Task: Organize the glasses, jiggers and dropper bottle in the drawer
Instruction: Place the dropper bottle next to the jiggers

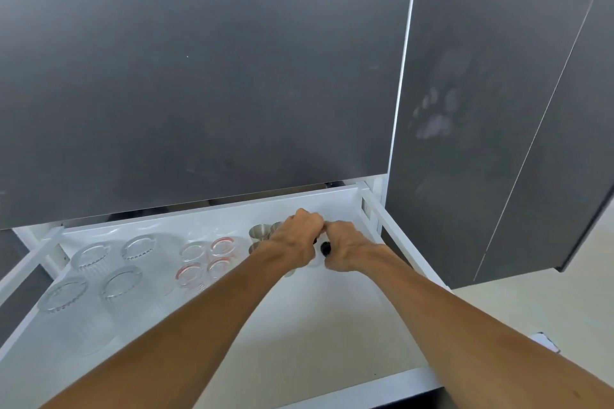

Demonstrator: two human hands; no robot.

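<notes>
The white drawer (335,319) is pulled out below me. At its back left stand several clear ribbed glasses (94,254). Beside them, to their right, is a cluster of small shot glasses with red markings (221,246). Steel jiggers (259,232) sit at the back right, partly hidden by my left hand (295,241). My right hand (345,251) is closed right beside it. A black dropper cap (325,248) shows between the two hands. The bottle's body is hidden, and what my left hand grips cannot be made out.
A dark grey cabinet front (199,76) rises above the drawer. A dark grey panel (498,109) stands to the right beyond the drawer's right rail (398,236). Pale floor (548,315) lies at the lower right.
</notes>
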